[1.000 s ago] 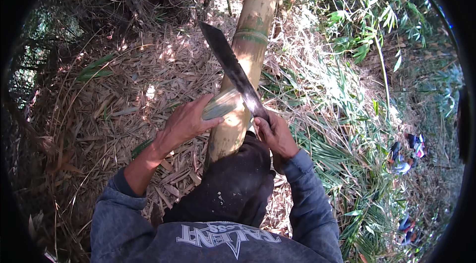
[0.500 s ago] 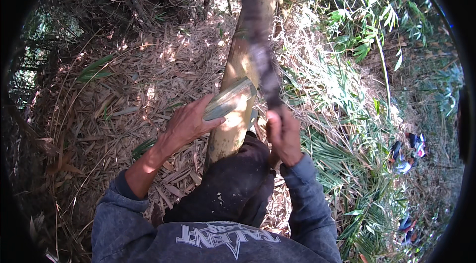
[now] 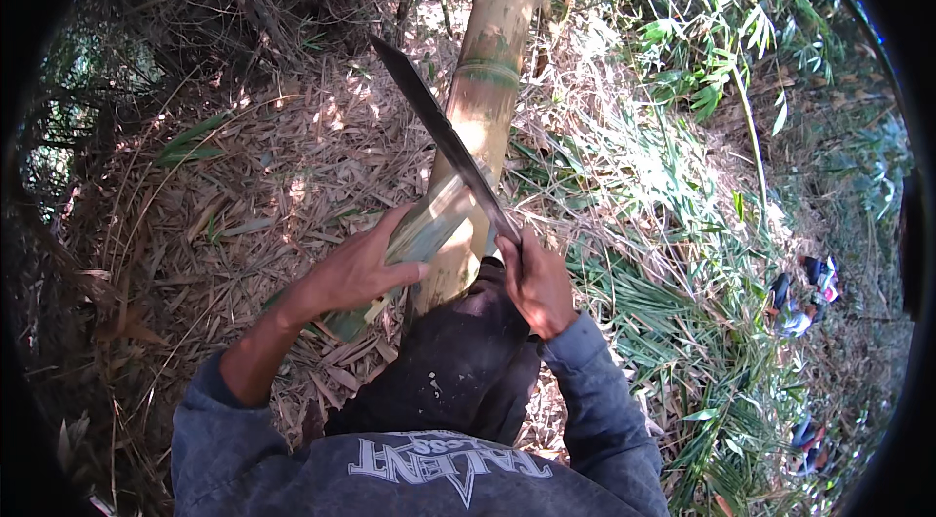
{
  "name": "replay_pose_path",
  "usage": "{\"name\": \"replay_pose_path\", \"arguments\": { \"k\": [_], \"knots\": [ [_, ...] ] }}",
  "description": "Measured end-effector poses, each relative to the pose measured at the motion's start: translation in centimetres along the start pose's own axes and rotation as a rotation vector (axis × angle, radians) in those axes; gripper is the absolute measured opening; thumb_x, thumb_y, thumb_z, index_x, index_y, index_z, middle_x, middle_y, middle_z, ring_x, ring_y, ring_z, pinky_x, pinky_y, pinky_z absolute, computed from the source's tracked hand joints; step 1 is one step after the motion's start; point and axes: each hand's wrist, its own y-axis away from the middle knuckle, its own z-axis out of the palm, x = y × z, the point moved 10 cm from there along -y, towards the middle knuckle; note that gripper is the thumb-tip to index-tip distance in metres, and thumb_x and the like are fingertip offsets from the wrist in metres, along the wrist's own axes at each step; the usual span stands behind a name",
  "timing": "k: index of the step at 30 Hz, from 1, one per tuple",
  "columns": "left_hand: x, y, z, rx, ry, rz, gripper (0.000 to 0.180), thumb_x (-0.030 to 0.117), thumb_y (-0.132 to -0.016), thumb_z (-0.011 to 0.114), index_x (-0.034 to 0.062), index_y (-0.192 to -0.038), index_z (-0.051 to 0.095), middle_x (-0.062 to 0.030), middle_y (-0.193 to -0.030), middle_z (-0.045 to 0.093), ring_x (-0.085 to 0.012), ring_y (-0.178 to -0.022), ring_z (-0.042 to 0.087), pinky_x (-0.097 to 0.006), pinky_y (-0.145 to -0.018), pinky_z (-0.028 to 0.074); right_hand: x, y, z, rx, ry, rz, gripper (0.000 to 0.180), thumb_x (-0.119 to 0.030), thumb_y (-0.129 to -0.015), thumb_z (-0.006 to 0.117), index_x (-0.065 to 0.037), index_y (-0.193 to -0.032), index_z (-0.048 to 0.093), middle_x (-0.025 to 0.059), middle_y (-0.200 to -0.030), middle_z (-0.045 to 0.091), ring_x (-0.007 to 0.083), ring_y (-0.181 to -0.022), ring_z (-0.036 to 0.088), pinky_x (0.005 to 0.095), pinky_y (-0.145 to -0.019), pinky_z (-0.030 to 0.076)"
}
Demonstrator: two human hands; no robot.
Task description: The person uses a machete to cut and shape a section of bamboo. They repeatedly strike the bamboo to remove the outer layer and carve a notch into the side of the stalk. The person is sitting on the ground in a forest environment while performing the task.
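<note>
Bamboo pole lying on a floor of dry leaves, long axis running from the knee at the near end up and away toward the top of the view, tilted slightly right

Left hand pressed against the pole's near end from the left, fingers spread and wrapped over a pale green split strip lifting off the pole's left flank; clamped on that strip, thumb underneath

Right hand just right of the pole's near end, fingers curled tight round the handle of a machete, handle itself hidden inside the fist

Blade raised, slanting up and left from the fist, crossing over the pole at a shallow angle to its axis, tip out past the left edge of the pole; edge apparently clear of the surface, though contact hard to judge from above

Both hands at the same near end, left one touching the pole, right one beside it; strip between blade and left fingers, so little room there

Green undergrowth on the right, well apart from the hands; coloured objects further right, too small to identify
</note>
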Motion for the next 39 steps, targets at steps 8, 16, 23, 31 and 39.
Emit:
{"name": "replay_pose_path", "arguments": {
  "k": [8, 16, 23, 31, 39],
  "knots": [
    [0.9, 2.3, -1.1, -0.017, -0.166, -0.142, 0.082, 0.043, -0.090, 0.061, -0.0018, -0.149, 0.026, -0.0317, -0.123, 0.059, -0.0423, -0.114, 0.060, -0.046, -0.097, 0.045, -3.1, 1.7, -3.1, -0.043, -0.045, 0.011, 0.016, -0.015, -0.096, 0.061, -0.003, -0.100, 0.052, 0.0180, -0.062, 0.056, 0.0396, -0.057, 0.058, 0.0454, -0.051, 0.042],
    [0.0, 1.1, 0.1, -0.075, -0.205, -0.134, 0.084, 0.046, -0.091, 0.057, -0.0014, -0.151, 0.022, -0.0330, -0.124, 0.058, -0.0422, -0.116, 0.059, -0.046, -0.098, 0.045, -1.7, 1.9, 0.1, -0.002, 0.135, -0.146, 0.012, -0.012, -0.095, 0.060, -0.005, -0.100, 0.051, 0.0182, -0.067, 0.059, 0.0397, -0.056, 0.058, 0.0491, -0.049, 0.044],
    [0.4, 0.7, -0.1, -0.069, -0.191, -0.159, 0.071, 0.046, -0.091, 0.057, -0.0014, -0.140, 0.036, -0.0290, -0.114, 0.064, -0.0417, -0.104, 0.064, -0.047, -0.090, 0.047, -7.0, 1.2, -3.0, 0.198, -0.007, -0.304, 0.012, -0.011, -0.093, 0.060, -0.005, -0.099, 0.051, 0.0172, -0.077, 0.061, 0.0396, -0.058, 0.059, 0.0470, -0.050, 0.047],
    [-0.4, 0.0, -0.1, -0.121, -0.148, -0.203, 0.070, 0.046, -0.089, 0.058, -0.0004, -0.137, 0.040, -0.0286, -0.108, 0.064, -0.0405, -0.098, 0.065, -0.047, -0.086, 0.048, 0.1, 1.7, 2.5, -0.076, 0.267, -0.097, 0.012, -0.014, -0.093, 0.056, -0.006, -0.100, 0.050, 0.0174, -0.077, 0.061, 0.0401, -0.064, 0.062, 0.0495, -0.053, 0.048],
    [0.4, 0.8, 0.0, -0.080, -0.232, -0.208, 0.076, 0.042, -0.085, 0.062, 0.0006, -0.142, 0.035, -0.0283, -0.114, 0.064, -0.0434, -0.102, 0.064, -0.048, -0.089, 0.049, -4.1, 0.8, -1.7, 0.109, -0.009, -0.097, 0.012, -0.014, -0.096, 0.060, -0.004, -0.093, 0.054, 0.0176, -0.069, 0.060, 0.0364, -0.053, 0.059, 0.0451, -0.047, 0.044]
  ]
}}
